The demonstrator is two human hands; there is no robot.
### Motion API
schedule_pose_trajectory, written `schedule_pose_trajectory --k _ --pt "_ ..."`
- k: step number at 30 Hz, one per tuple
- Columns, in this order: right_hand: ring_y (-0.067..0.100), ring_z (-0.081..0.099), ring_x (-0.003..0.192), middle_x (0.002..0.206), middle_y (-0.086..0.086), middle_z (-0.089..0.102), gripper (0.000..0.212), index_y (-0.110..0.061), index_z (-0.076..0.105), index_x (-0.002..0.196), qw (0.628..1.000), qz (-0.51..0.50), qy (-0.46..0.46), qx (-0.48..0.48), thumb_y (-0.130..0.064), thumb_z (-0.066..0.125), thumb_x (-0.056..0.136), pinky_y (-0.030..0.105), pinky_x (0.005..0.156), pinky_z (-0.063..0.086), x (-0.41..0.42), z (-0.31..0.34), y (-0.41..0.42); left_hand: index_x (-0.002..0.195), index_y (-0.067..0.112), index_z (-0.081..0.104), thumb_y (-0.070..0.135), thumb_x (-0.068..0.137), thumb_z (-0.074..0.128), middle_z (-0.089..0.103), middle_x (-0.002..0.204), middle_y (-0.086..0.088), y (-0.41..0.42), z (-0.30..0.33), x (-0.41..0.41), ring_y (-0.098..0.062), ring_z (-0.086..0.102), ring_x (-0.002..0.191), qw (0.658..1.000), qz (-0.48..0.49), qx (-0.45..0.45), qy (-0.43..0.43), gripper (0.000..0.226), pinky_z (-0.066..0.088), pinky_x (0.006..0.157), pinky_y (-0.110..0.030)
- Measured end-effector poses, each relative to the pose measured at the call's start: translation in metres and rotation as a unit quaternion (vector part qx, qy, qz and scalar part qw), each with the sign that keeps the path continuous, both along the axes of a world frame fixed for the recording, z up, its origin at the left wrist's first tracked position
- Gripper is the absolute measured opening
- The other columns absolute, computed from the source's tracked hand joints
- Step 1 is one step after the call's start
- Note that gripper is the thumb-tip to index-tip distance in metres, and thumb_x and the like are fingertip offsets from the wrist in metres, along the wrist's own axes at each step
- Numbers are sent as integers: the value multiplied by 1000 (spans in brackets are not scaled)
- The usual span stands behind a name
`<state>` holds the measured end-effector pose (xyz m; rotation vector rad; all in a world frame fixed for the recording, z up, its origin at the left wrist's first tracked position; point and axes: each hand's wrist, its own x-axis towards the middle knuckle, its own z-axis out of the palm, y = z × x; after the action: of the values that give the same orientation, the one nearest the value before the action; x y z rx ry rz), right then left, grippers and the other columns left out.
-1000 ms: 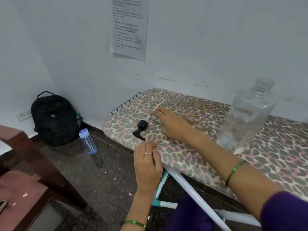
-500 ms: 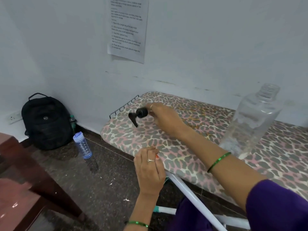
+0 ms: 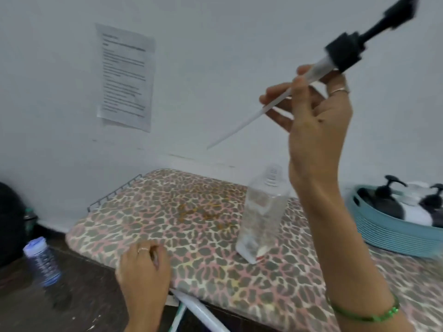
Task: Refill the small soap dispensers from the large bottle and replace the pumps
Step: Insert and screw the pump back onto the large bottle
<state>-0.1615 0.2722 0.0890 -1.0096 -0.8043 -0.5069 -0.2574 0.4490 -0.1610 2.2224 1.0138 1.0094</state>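
Pump (image 3: 345, 52) is being held aloft by the right hand (image 3: 318, 116), fingers pinching its clear stem, dip tube slanting down-left. The left hand (image 3: 143, 269) is resting loosely curled, gripping nothing, on the board edge (image 3: 203, 236). The clear bottle (image 3: 263, 212) is standing uncapped below; replacing the pump seems underway, so next the tube needs aiming into its neck

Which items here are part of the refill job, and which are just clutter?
Job:
- pump with dip tube, held up in the right hand
- open clear bottle standing on the patterned board
- pump dispensers in the teal basket

Lying about:
- printed sheet on the wall
- blue-capped bottle on the floor
- left hand, resting on the board edge
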Motion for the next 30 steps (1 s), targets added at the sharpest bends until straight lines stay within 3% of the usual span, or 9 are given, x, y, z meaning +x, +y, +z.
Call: schedule_pose_trajectory --k 2,4,6,9,14,19,22,26,30 --pt "27 72 78 81 11 69 13 -6 41 114 999 -49 19 13 -13 41 103 35 71 58 10 2 -26 108 20 62 50 90 49 62 105 2 -8 17 13 -23 59 101 994 -64 -73 50 37 44 95 -44" --pt "27 72 77 81 12 68 17 -6 38 117 995 -90 32 13 -16 40 104 35 71 58 18 -2 -44 126 23 52 68 85 44 59 121 5 -24 33 26 -16 60 107 969 -203 -140 -23 62 50 92 -38" --pt "26 72 75 81 12 68 17 -8 36 118 992 -116 39 4 -18 38 104 37 72 59 25 -9 -56 134 31 43 75 80 45 51 131 11 -48 47 34 -6 52 116 936 -313 -140 -83 69 44 95 -28" --pt "26 72 73 81 13 67 11 -14 35 114 990 -132 42 -2 -20 36 105 39 71 60 28 -20 -66 137 50 22 86 60 54 39 143 18 -77 51 42 -4 44 125 904 -394 -139 -93 91 38 102 -32" --pt "25 72 73 82 15 66 5 -19 34 111 991 -131 28 17 -20 33 106 34 68 58 24 -23 -70 131 65 8 80 53 68 36 143 21 -96 47 51 -7 45 126 900 -404 -127 -101 100 42 104 -38" --pt "26 71 70 81 15 65 5 -21 35 109 988 -146 34 -19 -19 33 106 35 67 58 40 -30 -72 120 73 12 66 65 67 38 122 39 -95 38 75 23 42 112 898 -406 -120 -119 78 36 89 -2" --pt "25 71 70 80 15 65 8 -17 34 113 987 -149 11 -63 -18 34 106 36 67 59 39 -33 -73 121 73 12 68 67 66 42 125 32 -97 36 74 16 43 117 901 -402 -115 -117 76 36 93 -6" --pt "24 71 70 79 13 65 6 -18 33 111 986 -140 -5 -92 -18 34 105 38 67 60 37 -33 -71 121 65 19 53 72 71 39 119 38 -100 38 72 29 37 109 901 -400 -114 -124 73 33 86 4" --pt "24 71 69 80 15 65 11 -12 33 115 985 -137 -12 -107 -18 33 105 36 66 59 40 -31 -68 122 66 16 62 68 66 36 120 43 -98 37 73 25 39 112 905 -395 -108 -119 74 38 95 -10"
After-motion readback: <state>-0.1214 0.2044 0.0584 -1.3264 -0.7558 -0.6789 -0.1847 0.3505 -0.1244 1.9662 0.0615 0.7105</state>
